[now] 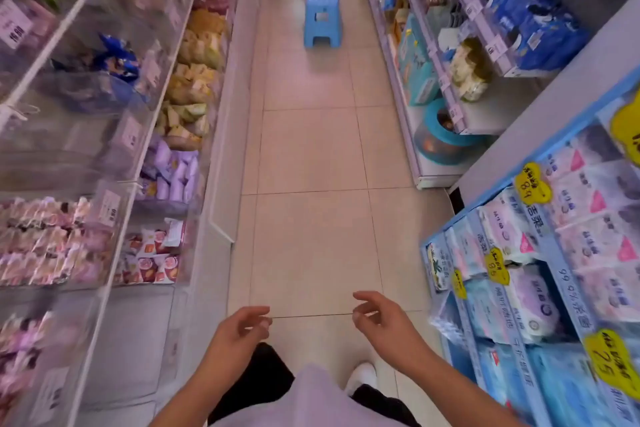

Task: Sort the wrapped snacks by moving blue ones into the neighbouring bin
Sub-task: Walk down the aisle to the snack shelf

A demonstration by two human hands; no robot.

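Both hands, left (239,328) and right (375,317), loosely curled, empty, over floor; blue snacks (117,57) well apart, upper-left bin.

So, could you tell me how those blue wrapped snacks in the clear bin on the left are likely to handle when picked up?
The blue wrapped snacks look like small crinkled film packets, so probably light and floppy. The glossy wrap may slip between fingers. They lie heaped loosely in the clear bin, so neighbours will likely shift when one is pulled. Both the left hand and the right hand hold nothing.
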